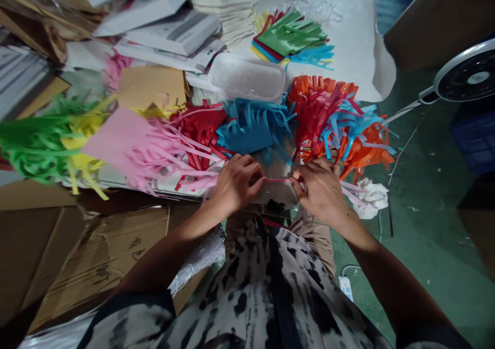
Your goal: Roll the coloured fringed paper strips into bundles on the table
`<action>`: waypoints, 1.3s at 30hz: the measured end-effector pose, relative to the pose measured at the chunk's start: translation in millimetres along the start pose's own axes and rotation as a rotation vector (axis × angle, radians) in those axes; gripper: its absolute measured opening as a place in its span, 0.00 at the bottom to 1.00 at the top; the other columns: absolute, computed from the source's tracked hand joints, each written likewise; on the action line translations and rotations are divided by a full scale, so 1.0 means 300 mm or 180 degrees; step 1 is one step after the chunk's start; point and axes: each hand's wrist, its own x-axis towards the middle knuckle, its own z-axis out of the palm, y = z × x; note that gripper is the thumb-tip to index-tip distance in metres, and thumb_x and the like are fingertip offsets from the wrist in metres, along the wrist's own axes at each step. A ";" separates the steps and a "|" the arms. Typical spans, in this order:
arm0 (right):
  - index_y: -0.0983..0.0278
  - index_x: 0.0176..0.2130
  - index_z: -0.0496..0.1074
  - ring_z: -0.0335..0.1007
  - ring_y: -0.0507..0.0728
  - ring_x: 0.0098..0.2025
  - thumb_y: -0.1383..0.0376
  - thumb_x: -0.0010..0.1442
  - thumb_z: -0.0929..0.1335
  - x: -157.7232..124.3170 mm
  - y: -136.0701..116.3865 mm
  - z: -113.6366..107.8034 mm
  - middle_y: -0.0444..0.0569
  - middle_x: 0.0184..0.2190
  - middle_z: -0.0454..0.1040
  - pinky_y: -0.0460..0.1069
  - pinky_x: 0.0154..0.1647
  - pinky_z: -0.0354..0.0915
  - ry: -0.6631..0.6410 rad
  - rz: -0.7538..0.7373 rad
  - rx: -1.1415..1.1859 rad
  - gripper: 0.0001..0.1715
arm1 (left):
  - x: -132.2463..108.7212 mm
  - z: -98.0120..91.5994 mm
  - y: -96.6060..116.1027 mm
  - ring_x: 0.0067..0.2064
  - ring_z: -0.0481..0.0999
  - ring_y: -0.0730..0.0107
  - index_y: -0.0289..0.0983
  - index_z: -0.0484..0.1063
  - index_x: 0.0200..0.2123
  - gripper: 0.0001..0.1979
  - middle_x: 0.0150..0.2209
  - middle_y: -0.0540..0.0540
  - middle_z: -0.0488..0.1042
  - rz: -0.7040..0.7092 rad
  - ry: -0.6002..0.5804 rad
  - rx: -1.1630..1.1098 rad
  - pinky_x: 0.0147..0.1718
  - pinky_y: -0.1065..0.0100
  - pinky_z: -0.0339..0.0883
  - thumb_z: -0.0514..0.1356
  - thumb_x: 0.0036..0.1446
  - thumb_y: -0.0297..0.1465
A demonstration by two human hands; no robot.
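A thin pink paper strip is stretched level between my two hands at the table's front edge. My left hand pinches one end, its fingers curled. The other end sits in the closed fingertips of my right hand. Beyond my left hand spreads a pink fringed paper piece, its strips reaching toward that hand. Just past my hands lie a blue fringed piece and a dark red fringed piece. Orange, red and blue fringed tassels are heaped beyond my right hand.
A clear plastic tub stands behind the fringes, near stacked boxes. Green fringed paper lies farther back. At left are green and yellow fringes. A fan stands at right; cardboard lies below left.
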 end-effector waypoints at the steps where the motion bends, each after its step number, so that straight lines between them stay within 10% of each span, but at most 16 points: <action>1: 0.60 0.35 0.74 0.68 0.67 0.50 0.64 0.64 0.69 0.005 -0.002 -0.001 0.51 0.37 0.80 0.59 0.45 0.47 -0.0002 0.0029 0.0025 0.04 | 0.005 -0.002 0.004 0.42 0.70 0.58 0.38 0.77 0.34 0.08 0.38 0.45 0.76 -0.0084 -0.0003 0.0009 0.42 0.57 0.65 0.66 0.65 0.35; 6: 0.59 0.35 0.74 0.68 0.68 0.51 0.63 0.60 0.71 0.009 -0.011 0.002 0.50 0.38 0.81 0.59 0.46 0.48 0.0123 0.0183 0.0045 0.02 | 0.021 0.002 0.020 0.41 0.72 0.58 0.38 0.78 0.40 0.04 0.37 0.46 0.77 -0.0287 -0.0010 0.0007 0.41 0.57 0.65 0.67 0.61 0.30; 10: 0.60 0.35 0.74 0.68 0.68 0.51 0.64 0.61 0.70 0.000 -0.014 0.011 0.51 0.38 0.82 0.59 0.46 0.48 0.0262 0.0176 0.0044 0.02 | 0.003 0.026 0.027 0.48 0.76 0.59 0.46 0.77 0.56 0.19 0.47 0.47 0.80 0.0409 0.0106 0.0041 0.46 0.56 0.66 0.63 0.64 0.24; 22: 0.58 0.48 0.77 0.66 0.66 0.56 0.66 0.70 0.65 -0.036 -0.016 0.019 0.51 0.47 0.81 0.61 0.55 0.48 0.0578 -0.0567 0.0012 0.12 | -0.092 0.018 -0.023 0.51 0.77 0.58 0.44 0.78 0.51 0.16 0.49 0.45 0.81 0.1017 0.0260 0.0749 0.50 0.50 0.72 0.57 0.67 0.23; 30: 0.63 0.38 0.77 0.68 0.61 0.47 0.71 0.70 0.65 -0.014 -0.056 0.033 0.51 0.35 0.80 0.58 0.57 0.49 0.0502 -0.0937 -0.0324 0.12 | -0.072 0.007 0.046 0.40 0.78 0.60 0.38 0.80 0.46 0.10 0.42 0.43 0.83 0.1017 0.0469 0.1098 0.42 0.56 0.69 0.59 0.71 0.33; 39: 0.59 0.36 0.80 0.72 0.60 0.44 0.61 0.70 0.70 -0.014 -0.047 0.008 0.47 0.35 0.82 0.56 0.46 0.49 0.0341 -0.0462 0.0481 0.11 | -0.057 0.049 -0.019 0.38 0.77 0.65 0.41 0.81 0.45 0.09 0.39 0.44 0.82 0.1338 0.0470 0.0942 0.37 0.62 0.68 0.60 0.71 0.32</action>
